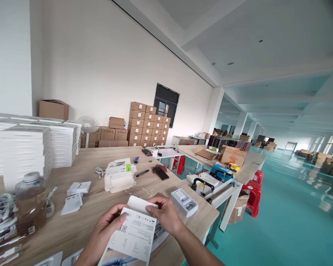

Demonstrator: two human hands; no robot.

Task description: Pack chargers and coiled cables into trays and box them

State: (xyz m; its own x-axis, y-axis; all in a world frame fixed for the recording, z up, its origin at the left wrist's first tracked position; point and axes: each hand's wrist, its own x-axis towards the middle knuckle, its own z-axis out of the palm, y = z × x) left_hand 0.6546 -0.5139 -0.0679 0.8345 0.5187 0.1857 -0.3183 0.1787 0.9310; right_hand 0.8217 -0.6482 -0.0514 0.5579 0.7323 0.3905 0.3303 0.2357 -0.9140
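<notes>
A white cardboard box (pixel 133 233) with printed text and a QR code is between my hands, above the near part of the table. My left hand (pixel 111 221) grips its left edge, thumb on the printed face. My right hand (pixel 165 214) pinches the right side of its raised white flap (pixel 138 204) between thumb and fingers. To the right of my right hand lies a white tray (pixel 184 201) with moulded hollows and a coiled cable in it. Another cable coil (pixel 158 231) shows partly behind the box.
Left on the table (pixel 94 159) stand a bottle of brown liquid (pixel 31 203), cables (pixel 1 210) and white box stacks (pixel 24 155). Flattened cartons (pixel 119 175), a marker (pixel 142 173) and a phone (pixel 161 173) lie beyond my hands. A clamp fixture (pixel 208 183) is at right.
</notes>
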